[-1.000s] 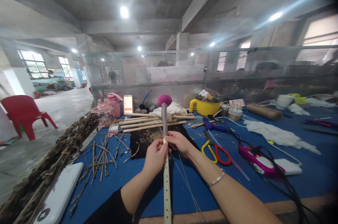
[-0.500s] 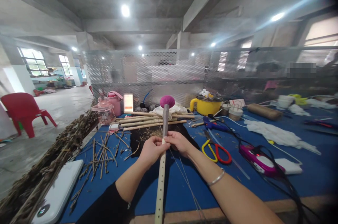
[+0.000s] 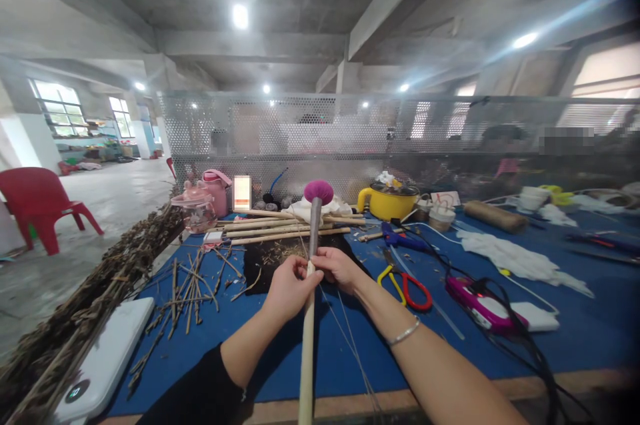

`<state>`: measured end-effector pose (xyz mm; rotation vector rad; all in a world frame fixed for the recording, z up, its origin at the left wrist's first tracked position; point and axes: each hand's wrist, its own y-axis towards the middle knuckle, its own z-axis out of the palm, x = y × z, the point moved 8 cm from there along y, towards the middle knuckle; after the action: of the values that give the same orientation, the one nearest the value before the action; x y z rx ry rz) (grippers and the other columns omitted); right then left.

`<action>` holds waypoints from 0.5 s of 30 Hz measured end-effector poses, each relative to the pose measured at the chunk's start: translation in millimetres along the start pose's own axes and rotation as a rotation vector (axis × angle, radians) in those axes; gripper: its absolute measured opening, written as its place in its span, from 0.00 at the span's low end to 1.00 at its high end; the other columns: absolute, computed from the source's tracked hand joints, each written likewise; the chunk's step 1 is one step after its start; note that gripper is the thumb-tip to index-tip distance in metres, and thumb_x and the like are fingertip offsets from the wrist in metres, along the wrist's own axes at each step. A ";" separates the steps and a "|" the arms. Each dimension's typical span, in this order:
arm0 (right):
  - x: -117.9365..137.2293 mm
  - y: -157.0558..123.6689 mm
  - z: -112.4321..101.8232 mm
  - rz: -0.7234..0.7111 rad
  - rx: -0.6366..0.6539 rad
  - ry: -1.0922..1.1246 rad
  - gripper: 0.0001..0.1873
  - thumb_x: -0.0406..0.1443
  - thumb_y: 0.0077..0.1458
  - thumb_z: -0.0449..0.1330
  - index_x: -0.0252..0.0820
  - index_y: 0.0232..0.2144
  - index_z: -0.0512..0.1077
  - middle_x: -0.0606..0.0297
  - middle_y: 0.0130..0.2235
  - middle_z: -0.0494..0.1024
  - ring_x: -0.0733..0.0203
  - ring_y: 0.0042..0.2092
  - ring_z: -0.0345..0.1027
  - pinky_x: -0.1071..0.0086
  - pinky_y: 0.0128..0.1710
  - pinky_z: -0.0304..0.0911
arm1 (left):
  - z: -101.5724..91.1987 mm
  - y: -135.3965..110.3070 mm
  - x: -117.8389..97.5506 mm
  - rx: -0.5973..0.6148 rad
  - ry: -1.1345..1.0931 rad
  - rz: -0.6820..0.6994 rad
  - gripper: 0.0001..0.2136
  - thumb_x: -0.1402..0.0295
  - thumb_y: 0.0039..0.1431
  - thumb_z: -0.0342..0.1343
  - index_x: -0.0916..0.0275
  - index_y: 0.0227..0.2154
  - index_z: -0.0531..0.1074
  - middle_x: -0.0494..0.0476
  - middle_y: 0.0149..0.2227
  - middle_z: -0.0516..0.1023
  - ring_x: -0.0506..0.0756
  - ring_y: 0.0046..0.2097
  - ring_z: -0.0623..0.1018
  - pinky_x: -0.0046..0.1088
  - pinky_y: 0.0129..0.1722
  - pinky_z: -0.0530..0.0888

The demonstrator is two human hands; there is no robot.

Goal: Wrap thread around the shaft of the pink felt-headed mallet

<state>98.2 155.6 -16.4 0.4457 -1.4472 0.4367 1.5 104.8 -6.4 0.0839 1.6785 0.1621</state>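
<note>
I hold a long pale bamboo stick upright over the blue table. A grey stem with a magenta fluffy ball rises from the stick's top end. My left hand is closed around the stick near that top. My right hand pinches the joint where the grey stem meets the stick. Thin wires trail down from the joint across the table.
Red-and-yellow scissors, a blue glue gun and a pink device with black cables lie to the right. Bamboo rods, loose twigs, a yellow pot and a pink jar stand beyond. A white scale sits left.
The stick has turned in my hands: the row of holes that faced me earlier no longer shows. Its lower end swung slightly left. Both hands stay at the joint.
</note>
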 end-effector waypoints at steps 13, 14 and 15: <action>-0.8 -2.4 3.5 0.012 0.085 0.094 0.16 0.44 0.46 0.61 0.37 0.28 0.62 0.80 0.14 0.50 0.76 0.15 0.35 0.77 0.13 0.30 | 4.5 4.3 4.3 0.088 -0.213 -0.056 0.17 0.61 0.44 0.60 0.65 0.34 0.65 0.49 0.19 0.71 0.46 0.19 0.69 0.20 0.19 0.63; -1.4 -2.2 3.2 0.013 0.088 0.108 0.16 0.44 0.46 0.61 0.37 0.28 0.62 0.79 0.15 0.52 0.77 0.15 0.35 0.78 0.13 0.29 | 6.9 3.8 4.7 0.107 -0.276 -0.092 0.17 0.61 0.45 0.59 0.66 0.34 0.65 0.50 0.21 0.72 0.47 0.20 0.70 0.20 0.20 0.64; -2.4 -1.8 2.7 0.014 0.086 0.120 0.17 0.44 0.45 0.61 0.37 0.28 0.62 0.78 0.16 0.54 0.77 0.15 0.36 0.78 0.13 0.29 | 9.4 3.0 5.2 0.122 -0.338 -0.126 0.16 0.61 0.45 0.59 0.66 0.34 0.65 0.52 0.23 0.73 0.47 0.21 0.71 0.20 0.20 0.66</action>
<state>96.7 152.6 -18.7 0.4703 -1.3200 0.5300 10.1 109.1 -12.0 0.0914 1.3499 -0.0483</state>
